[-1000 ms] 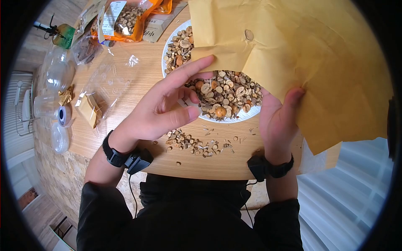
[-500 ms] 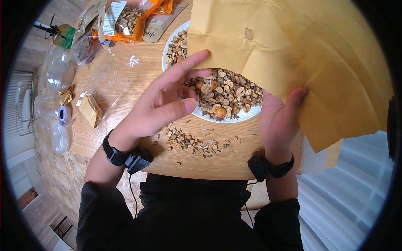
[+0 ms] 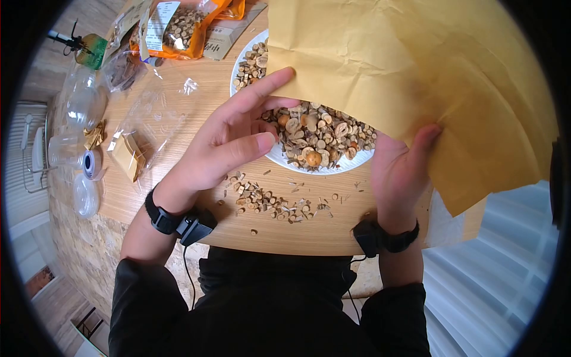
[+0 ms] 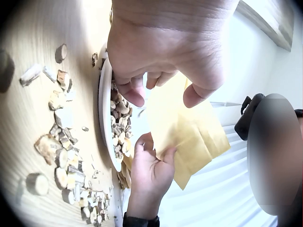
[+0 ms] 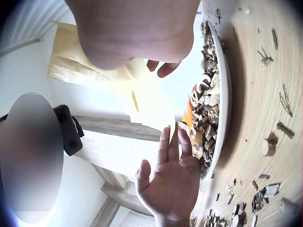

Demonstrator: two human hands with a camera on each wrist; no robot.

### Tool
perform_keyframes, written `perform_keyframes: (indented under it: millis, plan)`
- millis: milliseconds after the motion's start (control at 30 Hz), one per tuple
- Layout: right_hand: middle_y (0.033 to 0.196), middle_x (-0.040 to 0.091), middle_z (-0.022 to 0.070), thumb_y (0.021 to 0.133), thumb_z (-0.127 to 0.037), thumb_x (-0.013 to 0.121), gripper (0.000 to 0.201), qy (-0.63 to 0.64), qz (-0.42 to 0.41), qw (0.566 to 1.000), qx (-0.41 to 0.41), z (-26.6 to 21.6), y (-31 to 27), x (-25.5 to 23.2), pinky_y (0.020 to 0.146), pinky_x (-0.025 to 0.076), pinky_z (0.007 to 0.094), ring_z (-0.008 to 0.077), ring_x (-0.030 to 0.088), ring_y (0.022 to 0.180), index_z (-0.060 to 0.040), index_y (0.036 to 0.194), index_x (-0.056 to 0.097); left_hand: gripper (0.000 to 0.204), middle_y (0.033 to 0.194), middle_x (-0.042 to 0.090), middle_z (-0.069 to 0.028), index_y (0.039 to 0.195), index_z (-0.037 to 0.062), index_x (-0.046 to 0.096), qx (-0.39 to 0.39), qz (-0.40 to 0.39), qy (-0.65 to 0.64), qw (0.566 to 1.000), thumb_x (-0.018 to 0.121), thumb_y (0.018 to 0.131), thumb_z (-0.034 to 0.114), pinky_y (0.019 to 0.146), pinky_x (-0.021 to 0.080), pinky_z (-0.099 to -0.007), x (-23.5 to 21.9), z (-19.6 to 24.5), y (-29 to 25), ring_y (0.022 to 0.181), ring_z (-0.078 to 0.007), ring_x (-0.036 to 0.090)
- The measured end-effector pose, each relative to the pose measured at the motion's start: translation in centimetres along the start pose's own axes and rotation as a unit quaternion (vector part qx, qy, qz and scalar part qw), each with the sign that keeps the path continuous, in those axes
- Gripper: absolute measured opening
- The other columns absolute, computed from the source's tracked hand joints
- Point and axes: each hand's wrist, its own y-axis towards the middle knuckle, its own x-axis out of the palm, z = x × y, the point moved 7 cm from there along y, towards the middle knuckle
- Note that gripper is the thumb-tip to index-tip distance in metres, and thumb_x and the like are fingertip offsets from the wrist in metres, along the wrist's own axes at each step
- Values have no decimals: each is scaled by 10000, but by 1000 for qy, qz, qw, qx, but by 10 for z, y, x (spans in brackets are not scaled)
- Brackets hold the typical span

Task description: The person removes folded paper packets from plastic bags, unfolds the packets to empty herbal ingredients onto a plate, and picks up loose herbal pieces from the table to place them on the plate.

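A large yellow-brown paper sheet (image 3: 380, 71) slants over a white plate (image 3: 237, 65) heaped with dried slices and small round pieces (image 3: 321, 134). My right hand (image 3: 399, 172) grips the sheet near its lower right edge, thumb on top and the other fingers hidden beneath. The left hand (image 3: 223, 140) is at the sheet's left corner, index fingertip against its edge, thumb apart over the plate's near side. In the right wrist view the left hand (image 5: 170, 184) has extended fingertips at the edge of the paper (image 5: 149, 106).
Loose chips (image 3: 276, 205) lie on the table between plate and body. Orange-edged packages (image 3: 181, 30) stand at the back left. Along the left are a clear bag (image 3: 151, 107), plastic cups (image 3: 64, 150), a tape roll (image 3: 91, 165) and a green bottle (image 3: 90, 53).
The single slice lying on the sheet is no longer visible there. My left hand has shifted slightly left and back; the right hand and the sheet's lower edge have moved slightly right.
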Motion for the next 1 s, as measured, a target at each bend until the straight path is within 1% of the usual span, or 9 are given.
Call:
perform_keyframes:
  millis: [367,533,600,667,733,767,867,933,1000]
  plan:
    - [1439,286,36,933,-379,468,592,36,15,999,27,3,-2,2,1093,173,531,243,248,1340,-126,1412,231,604,1390,332,-99,1361,29,286,47,36,10,998,572,831,62,845,410,-279,-7,3,-1,1216,-188,382]
    - [1430,294,61,939,-484,363,622,145,-104,968,178,20,-12,18,1074,185,534,267,253,1334,-115,1418,214,607,1284,417,-104,1336,33,238,92,111,-5,989,596,851,106,888,417,-295,-13,12,-4,1138,-181,456]
    - [1403,329,81,947,-455,366,593,137,-74,967,202,20,-17,16,1059,221,536,294,283,1314,-85,1395,247,569,1233,474,-106,1317,17,296,42,173,60,982,607,864,164,913,425,-307,-23,7,-14,1066,-183,515]
    - [1376,365,102,954,-426,369,567,130,-45,965,222,23,-14,10,1044,257,539,321,313,1294,-54,1372,280,536,1217,493,-99,1304,13,327,-15,153,44,987,598,874,182,911,435,-312,-29,2,-19,1060,-183,527]
    - [1345,416,81,954,-430,348,537,260,-224,893,290,22,-21,29,1028,263,521,296,378,1244,-109,1380,289,506,1201,513,-92,1291,10,357,-73,131,28,988,590,884,201,909,445,-316,-24,-3,-20,1054,-184,539]
    - [1345,416,81,954,-430,348,537,260,-226,894,286,21,-20,29,1028,263,521,296,378,1244,-109,1380,289,467,1195,525,-97,1274,9,391,-47,138,-48,988,573,895,211,906,453,-325,-17,-1,-17,1065,-189,542]
    - [1273,479,97,956,-408,358,494,237,-171,898,329,24,-23,28,986,344,458,289,461,1164,-91,1335,350,425,1183,546,-110,1254,6,432,-35,138,-148,979,550,908,222,899,465,-336,-10,4,-14,1083,-207,546]
    - [1316,441,132,954,-354,390,473,239,64,921,301,28,-16,8,933,415,415,290,485,1157,-48,1313,368,419,1177,555,-117,1252,4,439,-52,125,-175,975,545,910,223,897,469,-339,-12,1,-17,1090,-218,547]
    - [1298,461,131,940,-290,433,451,262,79,923,272,30,-7,-1,930,426,399,285,500,1139,-31,1305,383,400,1180,560,-133,1234,-1,468,-84,89,-202,972,529,909,226,908,460,-358,-23,-9,-25,1092,-238,549]
